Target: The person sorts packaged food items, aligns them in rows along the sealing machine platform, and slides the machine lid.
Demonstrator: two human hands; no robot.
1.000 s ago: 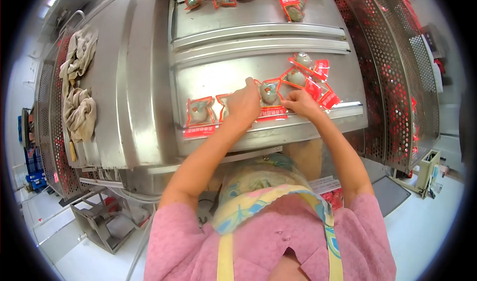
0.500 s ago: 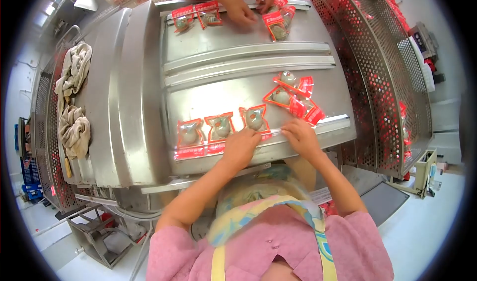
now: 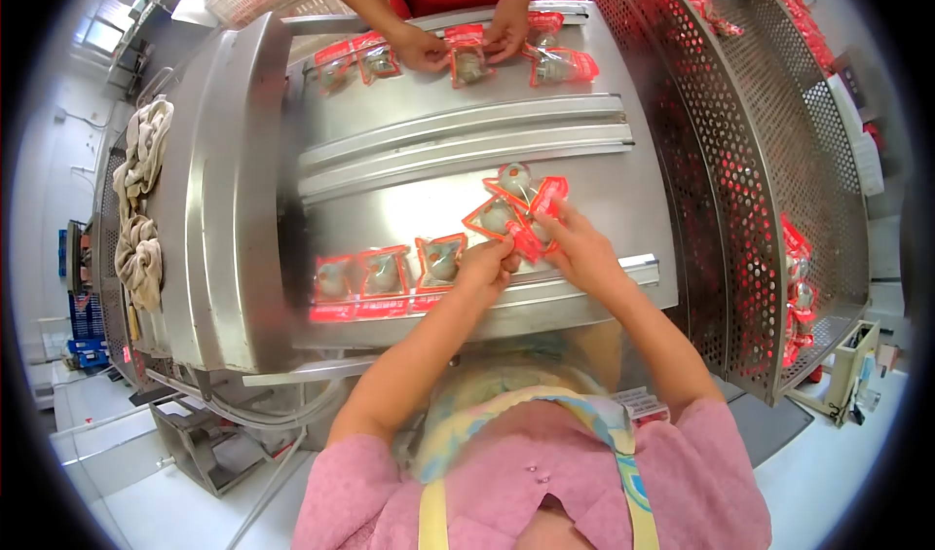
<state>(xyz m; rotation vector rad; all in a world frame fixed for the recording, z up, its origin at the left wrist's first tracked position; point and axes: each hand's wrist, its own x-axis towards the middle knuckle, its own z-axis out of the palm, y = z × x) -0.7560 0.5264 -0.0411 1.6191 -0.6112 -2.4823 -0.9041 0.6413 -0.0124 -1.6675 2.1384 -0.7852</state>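
Observation:
Several red-and-clear plastic pouches, each with a grey-green egg-like lump inside, lie on the steel machine top [image 3: 409, 204]. My right hand [image 3: 587, 256] has its thumb and fingers closed on a red-ended pouch [image 3: 547, 196] in a small overlapping pile. Beside the pile's lower left, my left hand [image 3: 487, 264] is closed with fingertips pinched near the red pouch ends. Whatever sits between those fingertips is hidden. Left of it, a pouch [image 3: 442, 259] stands in a row with another pouch [image 3: 383, 273] and an end pouch [image 3: 333, 279], their red ends along the near metal strip [image 3: 638, 266].
Across the machine, a co-worker's hands [image 3: 421, 48] handle a pouch [image 3: 467, 61] in a far row. Ridged metal bars [image 3: 467, 141] separate the two sides. A perforated metal bin [image 3: 726, 151] borders the right. Crumpled cloths [image 3: 142, 258] lie at left.
My right hand has moved up onto the pile and closed on a pouch. My left hand has left the row's third pouch for the pile. The co-worker has brought a pouch beside the far row.

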